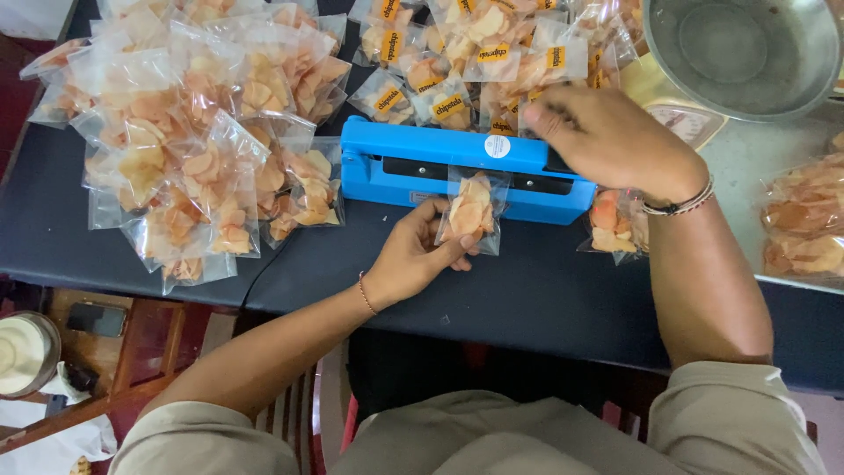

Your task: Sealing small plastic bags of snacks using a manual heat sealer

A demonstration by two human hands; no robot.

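small clear bag of chips [472, 211] held upright between left hand [413, 258] fingers, long axis running away from the body, open top tucked under the blue heat sealer [457, 167]. right hand [607, 136] pressed flat on the sealer's arm, gripping nothing. heaps of filled bags [193, 141] to the left and behind, steel bowl [747, 53] at far right, another bag [615, 224] beside the wrist. dark tabletop [527, 299].
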